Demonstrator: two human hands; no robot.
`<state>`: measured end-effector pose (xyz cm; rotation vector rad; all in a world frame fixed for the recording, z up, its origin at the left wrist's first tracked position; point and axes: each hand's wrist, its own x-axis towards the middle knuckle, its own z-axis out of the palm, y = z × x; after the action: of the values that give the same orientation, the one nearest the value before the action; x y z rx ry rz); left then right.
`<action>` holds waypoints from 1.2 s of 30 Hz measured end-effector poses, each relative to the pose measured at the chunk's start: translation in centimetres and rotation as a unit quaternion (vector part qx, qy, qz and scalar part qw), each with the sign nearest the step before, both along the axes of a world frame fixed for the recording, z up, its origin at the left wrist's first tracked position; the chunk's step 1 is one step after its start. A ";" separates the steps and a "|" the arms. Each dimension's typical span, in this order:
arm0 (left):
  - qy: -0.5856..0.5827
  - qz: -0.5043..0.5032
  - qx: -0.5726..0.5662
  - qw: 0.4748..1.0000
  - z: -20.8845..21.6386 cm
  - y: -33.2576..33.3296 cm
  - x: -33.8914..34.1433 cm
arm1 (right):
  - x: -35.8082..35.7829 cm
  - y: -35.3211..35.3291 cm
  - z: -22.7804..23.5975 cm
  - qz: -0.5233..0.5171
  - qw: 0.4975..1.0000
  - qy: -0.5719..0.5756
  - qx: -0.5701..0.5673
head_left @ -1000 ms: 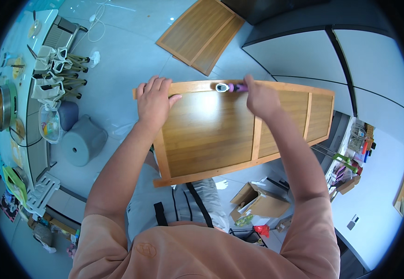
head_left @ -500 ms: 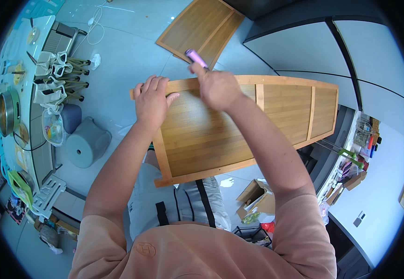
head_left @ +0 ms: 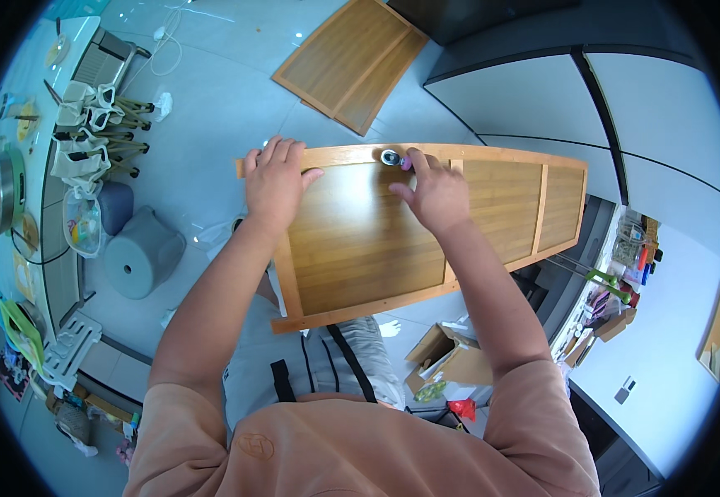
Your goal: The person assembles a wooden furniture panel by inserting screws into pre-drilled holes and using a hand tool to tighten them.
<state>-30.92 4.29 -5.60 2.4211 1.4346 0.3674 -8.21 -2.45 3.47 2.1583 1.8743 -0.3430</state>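
A long wooden panel [head_left: 360, 248], framed in lighter wood with cross strips, lies tilted across my lap. My left hand [head_left: 275, 182] grips its far frame rail near the left corner, fingers over the edge and thumb along the inner face. In my right hand [head_left: 440, 190] is a small purple-handled tool [head_left: 393, 158] with a round silver end, held over the far rail left of a cross strip. The fingers curl round the handle, while the thumb sticks out to the left. Most of the handle is hidden by the hand, so its exact kind cannot be told.
More wooden panels [head_left: 352, 66] lie on the tiled floor beyond. A grey stool [head_left: 144, 253] and several folding stools [head_left: 86, 141] stand left, beside a cluttered counter [head_left: 78, 58]. Near my right knee sits an open cardboard box [head_left: 459, 364]. White cabinets [head_left: 526, 95] flank the far right.
My right hand has moved right and slightly down, turning the tool from pointing up and away to lying low at the far rail. The left hand keeps its hold on the panel.
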 end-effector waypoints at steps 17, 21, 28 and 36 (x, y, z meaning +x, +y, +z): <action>0.012 -0.017 -0.077 0.997 0.9 0.2 1.5 | -0.1 0.8 -2.3 0.004 0.998 -0.036 0.054; -0.005 -0.058 -0.089 0.994 1.2 0.5 0.9 | 1.3 0.9 -1.3 0.049 0.996 0.026 0.072; -0.067 -0.069 -0.073 0.993 1.1 1.4 -1.9 | 2.2 1.5 -1.0 0.153 0.984 -0.004 0.087; -0.066 -0.079 -0.068 0.992 1.0 1.5 -1.7 | 2.2 1.5 -1.2 0.184 0.980 -0.049 0.062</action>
<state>-32.60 5.79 -4.57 2.3339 1.1655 0.3727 -6.04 -0.91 2.31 1.8048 2.2303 -0.0453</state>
